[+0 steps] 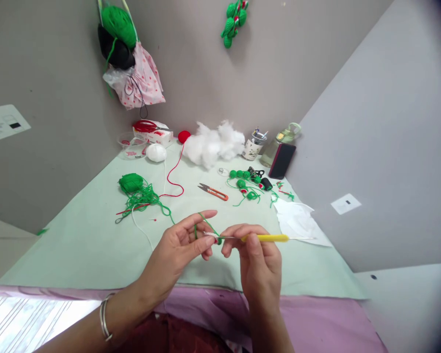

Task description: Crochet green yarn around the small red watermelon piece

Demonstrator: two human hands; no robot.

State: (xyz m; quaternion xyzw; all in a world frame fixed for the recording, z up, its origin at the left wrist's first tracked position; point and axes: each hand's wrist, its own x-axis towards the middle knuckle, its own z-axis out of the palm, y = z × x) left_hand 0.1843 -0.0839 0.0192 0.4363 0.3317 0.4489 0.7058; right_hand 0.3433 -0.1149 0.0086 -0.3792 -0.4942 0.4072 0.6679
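Between the thumb and fingers of my left hand is a small crochet piece in white with some red and green. Green yarn runs over my raised left index finger down to the piece. My right hand grips a crochet hook by its yellow handle. The hook's thin metal shaft points left and its tip meets the piece; the exact tip is hidden by the stitches and my left thumb. A green yarn ball with a loose tangle of strands lies to the left, beyond my left hand.
Orange thread snips lie beyond my hands. Small green crocheted balls and white paper are at the right. Along the back stand white stuffing, a white yarn ball, a red yarn ball, a phone and a bottle.
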